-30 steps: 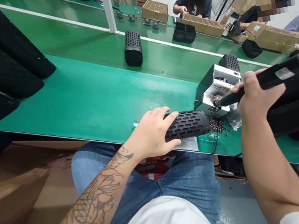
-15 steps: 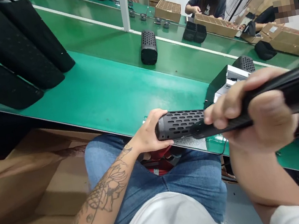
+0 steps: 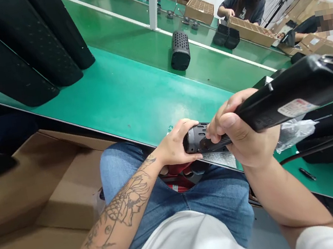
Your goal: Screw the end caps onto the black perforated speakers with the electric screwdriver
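Note:
My left hand is wrapped round the left end of a black speaker housing with slotted holes, which lies at the bench's near edge above my lap. My right hand grips a thick black electric screwdriver with a label on its side and a wire loop at its rear. The screwdriver is tilted, its front end down over the housing close to my left fingers. Whether its bit touches a screw I cannot tell. My right hand covers much of the housing's right part.
Several tall black panels stand at the left of the green bench. Another perforated housing stands farther back. A clear plastic bag and a cable lie right. An open carton sits lower left. Two people work across the bench.
My right hand has brought the screwdriver left, from over the housing's middle to its left end near my left hand. My left hand keeps its hold, and the view has shifted slightly.

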`<control>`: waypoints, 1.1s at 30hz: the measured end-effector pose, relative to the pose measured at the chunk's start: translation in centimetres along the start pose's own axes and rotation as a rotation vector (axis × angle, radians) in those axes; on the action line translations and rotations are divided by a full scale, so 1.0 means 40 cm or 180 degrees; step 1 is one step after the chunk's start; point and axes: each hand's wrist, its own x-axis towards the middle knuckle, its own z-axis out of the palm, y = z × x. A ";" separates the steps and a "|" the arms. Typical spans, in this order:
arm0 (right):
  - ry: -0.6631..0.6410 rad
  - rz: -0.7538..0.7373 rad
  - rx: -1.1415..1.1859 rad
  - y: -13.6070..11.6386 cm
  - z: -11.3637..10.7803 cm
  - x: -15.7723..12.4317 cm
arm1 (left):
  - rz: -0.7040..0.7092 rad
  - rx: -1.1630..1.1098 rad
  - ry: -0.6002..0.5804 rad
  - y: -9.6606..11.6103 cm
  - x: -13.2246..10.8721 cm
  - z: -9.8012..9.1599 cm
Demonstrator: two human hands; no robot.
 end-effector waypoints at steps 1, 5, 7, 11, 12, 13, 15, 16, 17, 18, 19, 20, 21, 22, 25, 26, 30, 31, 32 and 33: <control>-0.0018 0.0033 -0.0012 -0.001 -0.002 -0.002 | 0.0015 -0.0013 0.0000 -0.001 0.001 0.000; -0.0122 0.0063 0.0019 0.004 -0.009 -0.002 | 0.0113 0.0006 0.0038 -0.005 0.004 0.002; -0.0222 -0.0021 0.0067 0.009 -0.008 0.003 | 0.0177 0.0029 0.0049 -0.007 0.005 0.003; -0.0414 0.0074 -0.0113 0.017 0.003 0.022 | 0.0104 0.0028 0.0017 -0.008 0.003 0.003; -0.0465 0.0127 -0.0173 0.018 0.005 0.027 | 0.0057 0.0020 -0.0012 -0.007 0.003 0.003; -0.0537 0.0175 -0.0203 0.020 0.007 0.031 | 0.0017 0.0008 -0.0041 -0.007 0.003 0.003; -0.0688 0.0221 -0.0114 0.023 0.006 0.036 | -0.0031 0.0006 -0.0089 -0.006 0.002 0.004; -0.0763 0.0233 -0.0031 0.025 0.004 0.036 | -0.0052 0.0020 -0.0087 -0.006 0.003 0.005; -0.0820 0.0244 0.0035 0.026 0.001 0.034 | -0.0067 0.0043 -0.0065 -0.006 0.003 0.006; -0.0831 0.0250 0.0078 0.027 -0.002 0.032 | -0.0067 0.0076 -0.0041 -0.006 0.003 0.007; -0.0807 0.0256 0.0097 0.028 -0.005 0.029 | -0.0064 0.0120 -0.0021 -0.007 0.003 0.008; -0.0757 0.0253 0.0099 0.029 -0.008 0.026 | -0.0057 0.0167 -0.0013 -0.007 0.003 0.008; -0.0708 0.0249 0.0090 0.030 -0.010 0.023 | -0.0053 0.0207 -0.0018 -0.008 0.003 0.009; -0.0670 0.0243 0.0085 0.030 -0.012 0.020 | -0.0052 0.0240 -0.0025 -0.008 0.003 0.009; -0.0692 0.0235 0.0137 0.035 -0.017 0.017 | -0.0081 0.0237 -0.0036 -0.005 0.004 0.007; -0.0742 0.0235 0.0179 0.038 -0.017 0.017 | -0.0086 0.0200 -0.0041 -0.003 0.005 0.006; -0.0940 0.0253 0.0280 0.043 -0.009 0.014 | -0.0100 -0.0030 -0.0062 0.008 0.009 0.001; -0.0941 0.0264 0.0273 0.041 -0.006 0.011 | -0.0106 -0.0074 -0.0059 0.009 0.009 -0.001; -0.0910 0.0262 0.0280 0.036 -0.004 0.009 | -0.0113 -0.0094 -0.0058 0.010 0.008 -0.004; -0.0860 0.0255 0.0314 0.029 -0.005 0.008 | -0.0115 -0.0086 -0.0062 0.010 0.006 -0.009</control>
